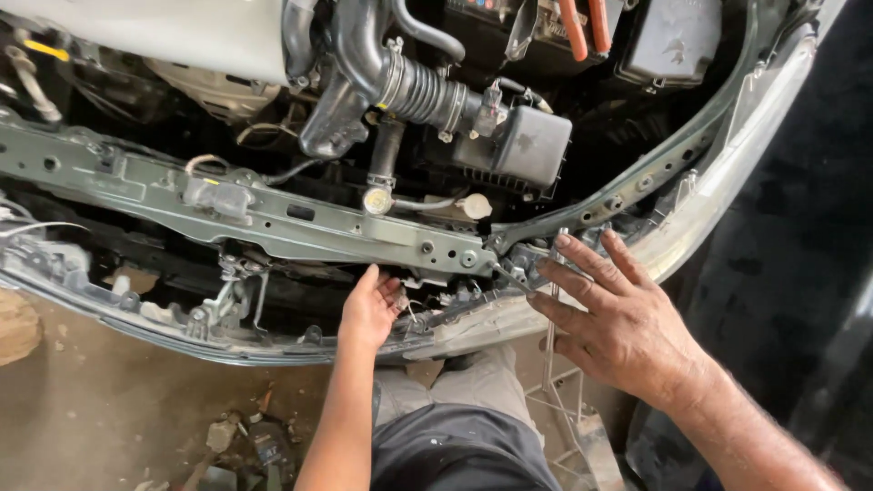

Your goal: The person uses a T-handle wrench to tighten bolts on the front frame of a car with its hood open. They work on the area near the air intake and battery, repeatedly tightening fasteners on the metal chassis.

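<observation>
Two hands work at the open front of a car, and we look down on them. At far left the grey front bumper [136, 314] curves under the long metal crossmember [273, 223]. Our left hand [368, 309] reaches into the gap beneath that crossmember; its fingers are curled together around something small, but we cannot tell what. Above the middle sit the ribbed black air hose [418, 91] and the black air box [523, 145]. Our right hand [614, 318] lies flat on the bumper's upper edge, fingers spread apart, holding nothing. We judge the step is freeing or fixing a fastener under the crossmember; it seems to need careful feeling, since the place is hidden.
</observation>
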